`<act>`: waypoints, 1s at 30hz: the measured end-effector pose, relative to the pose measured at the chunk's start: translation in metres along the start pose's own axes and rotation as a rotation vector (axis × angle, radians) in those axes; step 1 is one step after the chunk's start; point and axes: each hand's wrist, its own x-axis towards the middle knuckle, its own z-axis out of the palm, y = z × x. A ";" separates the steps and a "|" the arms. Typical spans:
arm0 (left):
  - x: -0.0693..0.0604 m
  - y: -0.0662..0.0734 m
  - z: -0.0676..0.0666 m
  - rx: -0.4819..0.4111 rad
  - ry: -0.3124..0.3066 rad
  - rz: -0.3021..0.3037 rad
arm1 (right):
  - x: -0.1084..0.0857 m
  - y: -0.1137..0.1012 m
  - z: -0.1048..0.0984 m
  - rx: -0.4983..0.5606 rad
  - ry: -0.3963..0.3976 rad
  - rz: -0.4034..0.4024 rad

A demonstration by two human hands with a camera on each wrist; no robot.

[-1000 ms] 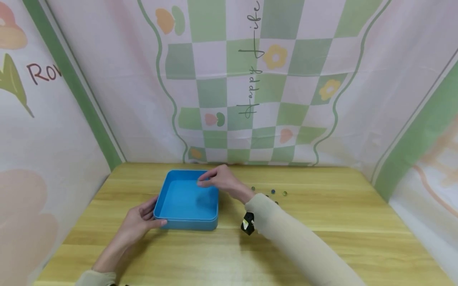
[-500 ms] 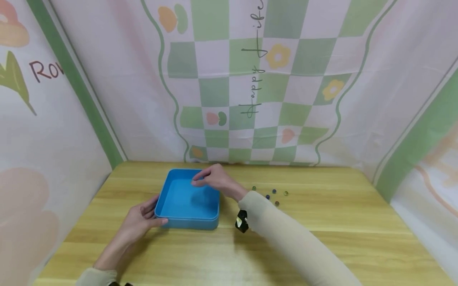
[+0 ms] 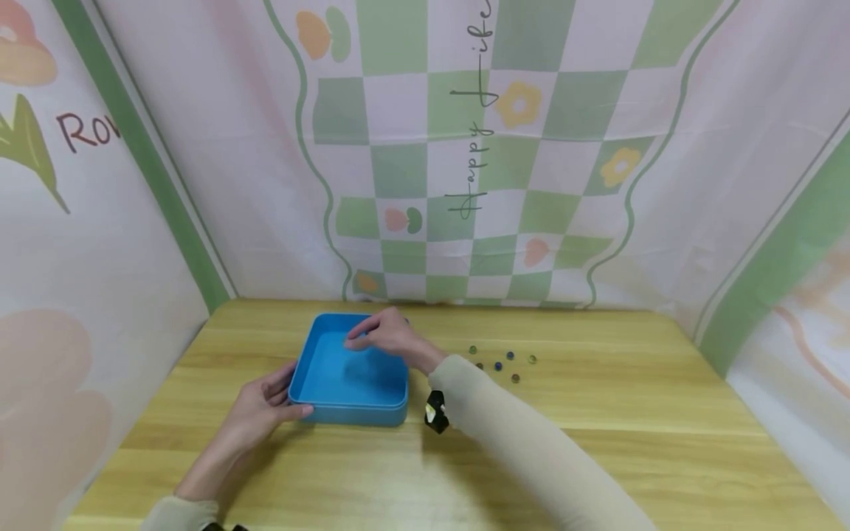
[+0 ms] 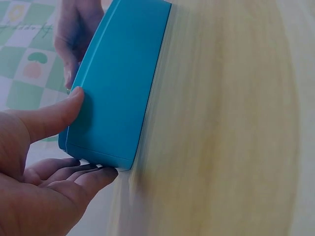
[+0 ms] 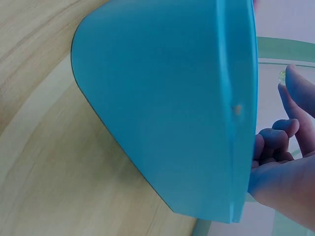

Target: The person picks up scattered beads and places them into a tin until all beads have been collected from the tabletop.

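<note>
A square blue box (image 3: 352,372) with an open top stands on the table. My left hand (image 3: 255,409) grips its near left corner, thumb on the front wall and fingers round the left side, as the left wrist view also shows at the blue wall (image 4: 115,83). Above the box, my right hand (image 3: 392,335) pinches a small greenish marble (image 5: 282,76) between thumb and fingertip, seen in the right wrist view. Right of the box lie several glass marbles, among them a blue one (image 3: 498,366) and a green one (image 3: 473,349).
The wooden table (image 3: 598,413) carries the box and marbles. Behind it hangs a patterned cloth (image 3: 398,169) with green checks, and cloth walls stand at both sides. My right forearm (image 3: 531,442) crosses the table's front right part.
My right hand has moved left over the box, still pinching. Marbles that the right sleeve covered now show. My left hand keeps its grip on the corner.
</note>
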 end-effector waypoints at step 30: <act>0.000 0.000 0.000 0.008 -0.011 0.021 | 0.013 0.010 0.020 -0.017 0.009 0.092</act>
